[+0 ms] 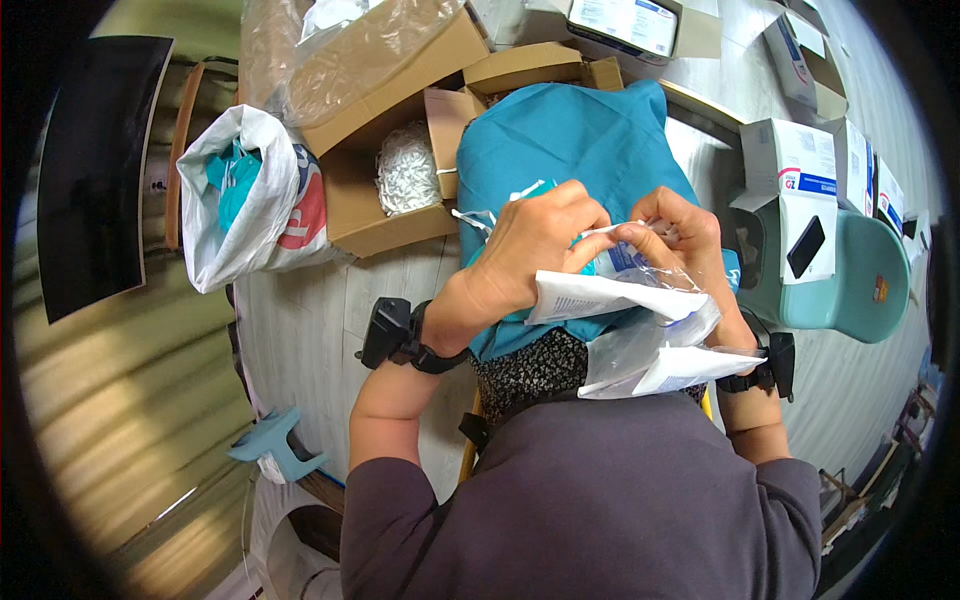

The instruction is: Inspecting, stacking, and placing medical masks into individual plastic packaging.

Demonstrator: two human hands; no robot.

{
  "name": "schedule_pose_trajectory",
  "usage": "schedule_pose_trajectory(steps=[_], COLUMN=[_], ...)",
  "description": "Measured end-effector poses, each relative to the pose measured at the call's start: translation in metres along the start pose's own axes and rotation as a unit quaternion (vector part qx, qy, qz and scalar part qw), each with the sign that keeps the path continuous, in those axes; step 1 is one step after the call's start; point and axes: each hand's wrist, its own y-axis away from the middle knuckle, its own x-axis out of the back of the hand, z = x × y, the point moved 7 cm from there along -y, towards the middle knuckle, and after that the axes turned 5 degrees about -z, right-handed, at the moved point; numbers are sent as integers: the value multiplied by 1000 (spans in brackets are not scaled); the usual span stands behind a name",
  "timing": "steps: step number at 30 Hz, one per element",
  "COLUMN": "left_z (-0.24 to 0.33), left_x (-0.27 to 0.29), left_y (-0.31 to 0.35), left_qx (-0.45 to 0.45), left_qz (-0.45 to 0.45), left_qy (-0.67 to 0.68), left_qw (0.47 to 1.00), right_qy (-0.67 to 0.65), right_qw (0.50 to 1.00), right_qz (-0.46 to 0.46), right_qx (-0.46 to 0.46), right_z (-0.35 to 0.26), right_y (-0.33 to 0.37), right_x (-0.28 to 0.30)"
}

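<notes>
We see a clear plastic packet point(640, 262) pinched at its top edge, thin and crinkled, held upright just above a teal cloth point(575, 140). A folded white paper sheet point(600, 296) sticks out from under it, lying nearly flat and pointing left. Below hangs a second clear pouch point(650, 358) with a white paper insert, slack and tilted to the right. The teal cloth lies spread and rumpled beneath them, its far end touching an open cardboard box
</notes>
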Motion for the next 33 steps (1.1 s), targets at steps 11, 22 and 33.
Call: schedule_pose_trajectory(steps=[11,22,33], left_z=[78,40,-14], left_x=[-1,34,67], left_y=[31,84,84], left_qx=[-126,25,187], left_qz=[94,85,123], left_qy=[-11,239,278], left_qw=[988,967,934], right_qy=[19,1,52], right_qw=[979,964,954], right_qz=[202,261,119], right_qx=[-38,48,269], right_z=[39,13,-66], right_y=[-21,6,24], right_x=[57,82,60])
